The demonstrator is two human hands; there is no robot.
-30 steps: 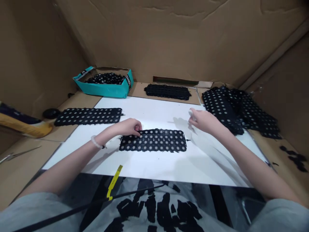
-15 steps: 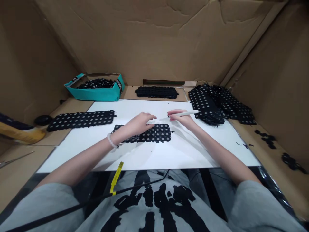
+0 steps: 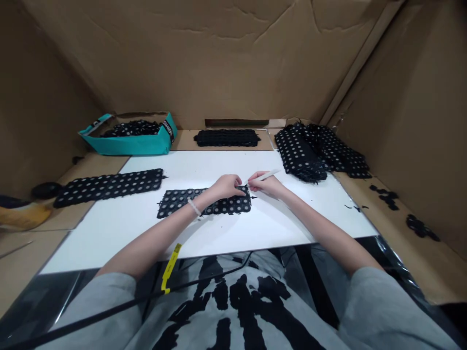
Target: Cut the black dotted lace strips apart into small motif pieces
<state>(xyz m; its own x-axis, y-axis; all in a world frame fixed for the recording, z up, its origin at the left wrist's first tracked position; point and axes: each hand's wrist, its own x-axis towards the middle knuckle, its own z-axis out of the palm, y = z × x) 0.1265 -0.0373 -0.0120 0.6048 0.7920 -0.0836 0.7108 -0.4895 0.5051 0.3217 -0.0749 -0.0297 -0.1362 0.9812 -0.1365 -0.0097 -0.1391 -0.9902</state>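
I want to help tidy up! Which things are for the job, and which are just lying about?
Likely for the job:
middle dotted strip, under the left hand
white pen-like tool, in the right hand
teal box of dotted pieces
dotted pile on the right

Probably just lying about:
yellow bottle-like thing
round black thing

Brown cardboard walls (image 3: pixel 182 63) across the top; yellow container (image 3: pixel 26 215) at left edge; yellow tag (image 3: pixel 170 268) on black cord (image 3: pixel 109 313), lower left.
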